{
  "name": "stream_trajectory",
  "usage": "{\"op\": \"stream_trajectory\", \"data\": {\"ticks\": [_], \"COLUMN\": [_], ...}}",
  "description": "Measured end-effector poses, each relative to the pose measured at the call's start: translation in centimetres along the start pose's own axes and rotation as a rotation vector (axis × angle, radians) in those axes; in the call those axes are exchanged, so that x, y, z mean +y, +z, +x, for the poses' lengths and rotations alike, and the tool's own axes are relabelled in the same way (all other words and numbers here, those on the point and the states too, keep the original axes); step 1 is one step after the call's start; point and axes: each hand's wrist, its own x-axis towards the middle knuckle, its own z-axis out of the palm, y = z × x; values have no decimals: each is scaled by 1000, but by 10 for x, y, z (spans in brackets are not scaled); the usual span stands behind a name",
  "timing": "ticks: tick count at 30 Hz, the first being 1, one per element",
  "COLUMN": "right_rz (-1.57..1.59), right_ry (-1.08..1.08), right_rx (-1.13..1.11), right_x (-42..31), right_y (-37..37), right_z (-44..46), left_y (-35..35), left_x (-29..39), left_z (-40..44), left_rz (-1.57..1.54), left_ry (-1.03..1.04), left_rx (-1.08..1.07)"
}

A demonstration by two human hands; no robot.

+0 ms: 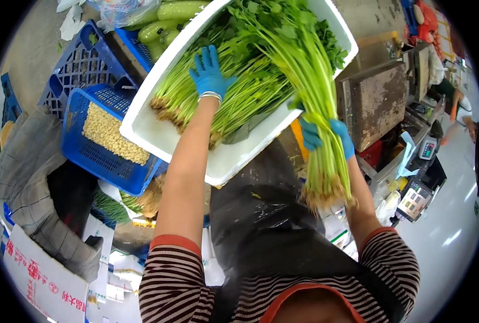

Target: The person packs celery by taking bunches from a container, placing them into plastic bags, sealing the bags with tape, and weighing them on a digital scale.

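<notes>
A white foam box [233,171] holds a pile of leafy green stalks [250,81] with roots at the near left and leaves toward the back. My left hand [210,75], in a blue glove, lies on the pile with its fingers spread. My right hand [325,137], also in a blue glove, is wrapped round a thick bunch of stalks [325,161] at the box's right edge. The bunch's roots hang toward me outside the box, and its leafy tops lie over the box.
Left of the box is a blue basket [70,148] of small pale pieces [110,134]. Large green gourds [167,32] lie at the back left. A worn brown block [379,105], a scale [427,148] and a screen device [413,200] stand right. Another person's arm [455,105] shows far right.
</notes>
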Motion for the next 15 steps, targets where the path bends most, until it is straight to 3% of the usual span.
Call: {"op": "stream_trajectory", "data": {"ticks": [3,5,9,13,15], "right_rz": [162,195,222,197,234], "right_ry": [-31,-60,-118,16,71], "right_rx": [-258,-297,-150,78,0], "right_x": [-5,3,32,93,88], "right_y": [7,11,-8,-75,-66], "right_z": [-55,-83,-99,-79,-80], "left_y": [8,0,-37,-34,-26], "left_x": [4,-2,-2,-9,-11], "left_z": [14,18,15,-17,-44], "left_rz": [-11,-10,-39,-129,-218], "left_ry": [-47,-49,-33,-139,-159], "left_rx": [-93,-159,-323,-162,-116]}}
